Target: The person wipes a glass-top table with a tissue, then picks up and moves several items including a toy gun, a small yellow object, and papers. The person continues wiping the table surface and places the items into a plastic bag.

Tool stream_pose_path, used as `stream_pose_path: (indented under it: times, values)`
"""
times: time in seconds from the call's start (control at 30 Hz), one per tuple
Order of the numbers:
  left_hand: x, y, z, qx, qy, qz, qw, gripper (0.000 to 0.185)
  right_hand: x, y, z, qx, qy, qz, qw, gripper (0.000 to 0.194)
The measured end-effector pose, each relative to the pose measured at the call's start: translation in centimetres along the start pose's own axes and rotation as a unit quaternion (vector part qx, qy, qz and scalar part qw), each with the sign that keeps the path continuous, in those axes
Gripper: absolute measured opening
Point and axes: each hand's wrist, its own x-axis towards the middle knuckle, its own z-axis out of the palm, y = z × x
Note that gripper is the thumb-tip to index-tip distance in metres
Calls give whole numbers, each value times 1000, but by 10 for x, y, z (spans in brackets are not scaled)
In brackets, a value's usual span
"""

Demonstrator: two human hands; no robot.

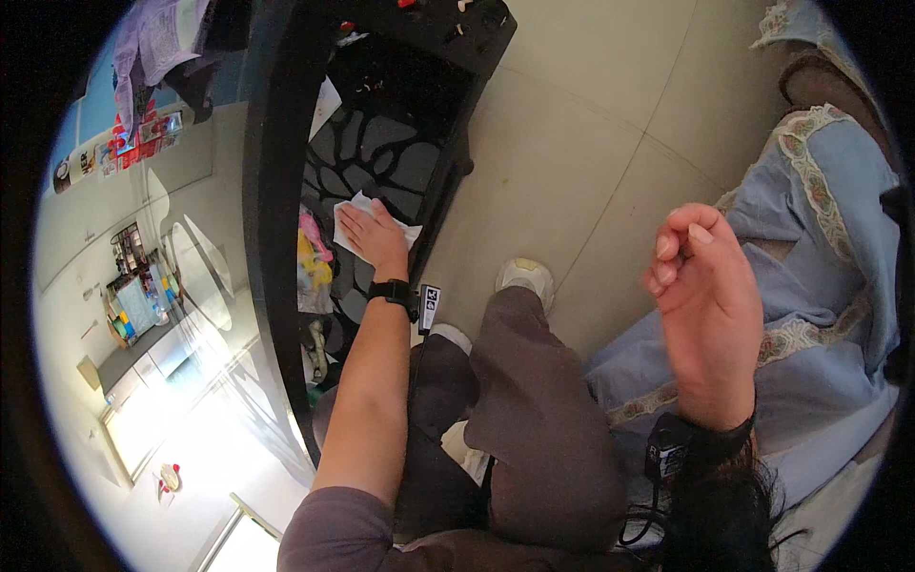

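Note:
My left hand [370,230] lies flat on a white tissue [350,239], pressing it against a black tabletop with a grey pebble-like pattern [389,136]. Part of the tissue is hidden under the palm; its corners stick out around the fingers. Pink and yellow items in clear plastic [314,261] sit just left of that hand, at the table's inner side. My right hand [708,307] is raised on the right, over blue fabric with lace trim [808,300]. Its fingers curl loosely, and nothing shows in them.
A large black-framed mirror [193,243] borders the table on the left. Small red and white items [350,32] lie at the table's far end, and a white paper [325,107] is by the frame. My shoe [527,275] rests on the tiled floor [572,143]. A cable [647,525] hangs by my right wrist.

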Motion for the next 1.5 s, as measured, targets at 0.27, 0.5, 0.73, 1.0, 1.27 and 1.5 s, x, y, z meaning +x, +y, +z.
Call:
stream_pose_path:
  times: [0.27,0.5,0.73,1.0,1.27,1.5]
  values:
    - [53,24,14,7,7,-49,999,69,5,-10,-3,5,32,-38,999,18]
    - [103,56,25,-9,34,99,994,70,12,-6,-11,-8,32,-26,999,19]
    - [123,87,28,-23,45,148,988,71,25,-2,-16,7,59,30,998,18]
    - [122,107,11,14,43,203,978,67,14,0,-9,-170,111,-30,979,13]
    - [123,129,3,-22,90,257,962,65,4,-7,4,-201,100,-60,973,13]
    - [121,134,-3,-20,88,221,971,70,-5,-13,1,-206,99,-83,970,14]
